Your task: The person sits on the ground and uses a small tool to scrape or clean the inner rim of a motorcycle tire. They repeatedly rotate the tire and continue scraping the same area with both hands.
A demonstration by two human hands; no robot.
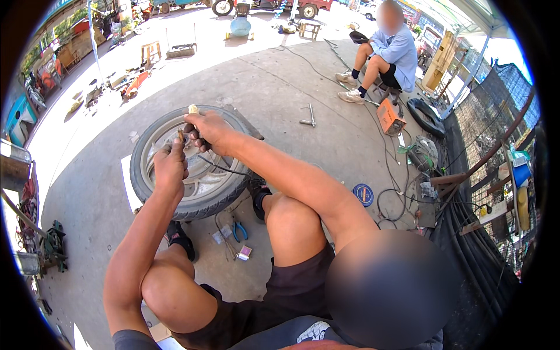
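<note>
A spoked wheel with a black tyre lies flat on the concrete before my feet. Over its hub, my left hand is closed in a pinch, fingertips at a small brownish piece too small to name. My right hand is closed just beside it, around an object whose pale yellow end sticks up past the thumb. The rest of that object is hidden by the fingers. A thin black cable or rod runs across the wheel below my right hand.
Blue-handled pliers and a small pink-and-white box lie between my feet. To the right are a round blue tin, loose cables, an orange machine and a tyre. A person sits at the far right. A T-shaped tool lies beyond the wheel.
</note>
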